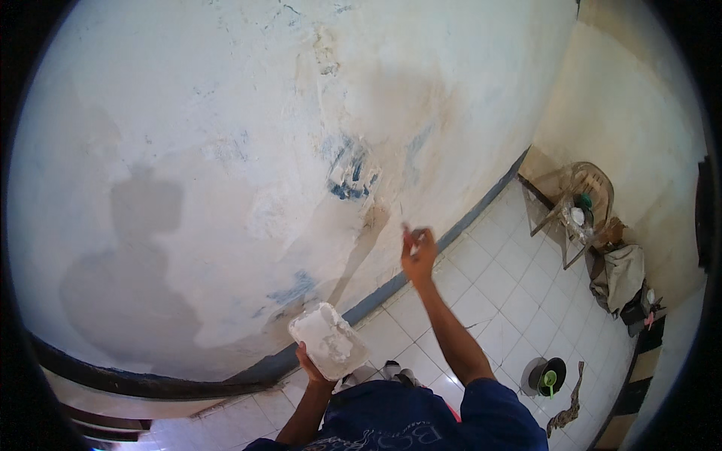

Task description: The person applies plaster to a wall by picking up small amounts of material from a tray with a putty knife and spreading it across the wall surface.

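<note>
My left hand (314, 367) is closed on the edge of a white rectangular plastic tub (302, 325), tilted in front of my body. White putty (335, 347) coats its inside. Out in front of the wall, my right hand (419, 254) is closed around a putty knife (407, 228) with a reddish handle; its thin blade is faint and hard to make out. The white wall (248, 188) beyond is rough, with smeared patches. Near the knife, a dark blue bare patch (350, 177) shows through flaking plaster. I cannot tell whether the blade touches the wall.
A blue-grey skirting strip (391, 287) runs along the wall's foot above white floor tiles (519, 312). At the right corner stands a plastic chair (594, 188) with things on it, beside a draped cloth (626, 274). A black bowl (538, 379) with a green scoop (550, 379) sits near a brown rag (568, 412).
</note>
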